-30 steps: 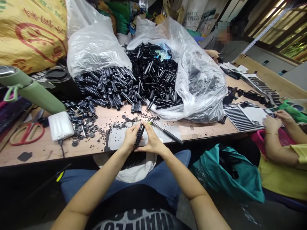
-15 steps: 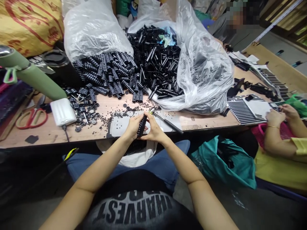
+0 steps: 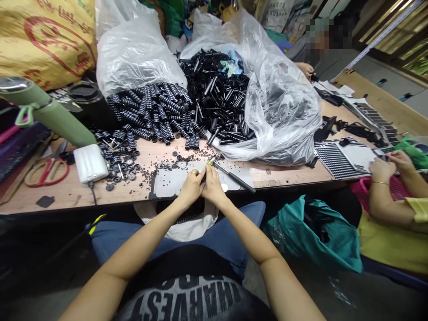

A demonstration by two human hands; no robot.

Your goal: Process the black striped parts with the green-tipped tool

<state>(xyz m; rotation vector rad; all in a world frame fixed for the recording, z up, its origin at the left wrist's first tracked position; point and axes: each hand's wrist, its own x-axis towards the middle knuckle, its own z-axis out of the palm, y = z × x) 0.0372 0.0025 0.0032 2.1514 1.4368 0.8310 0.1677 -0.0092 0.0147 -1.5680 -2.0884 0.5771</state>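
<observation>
My left hand (image 3: 193, 187) and my right hand (image 3: 213, 185) are pressed together over the near edge of the table, fingers closed. Between them is a black piece with rows of small pale marks, almost entirely hidden now by my fingers. Just beyond my fingertips lies a tool with a black handle (image 3: 242, 179), a metal shaft and a yellow-green part near its tip. Under my hands is a pale grey sheet (image 3: 167, 178) sprinkled with tiny black bits. A white bag (image 3: 192, 231) with dark pieces inside rests on my lap.
Black rollers with pale bands (image 3: 150, 107) spill from a plastic bag (image 3: 133, 53). Black parts (image 3: 220, 98) fill another bag. Scissors (image 3: 47, 171), a white box with a cable (image 3: 90, 162) and a green bottle (image 3: 60, 118) stand left. A co-worker's hands (image 3: 384, 167) work at right.
My hands have closed together around the black piece, which showed between them before and is now mostly covered. The view has tilted slightly. The tool still lies on the table.
</observation>
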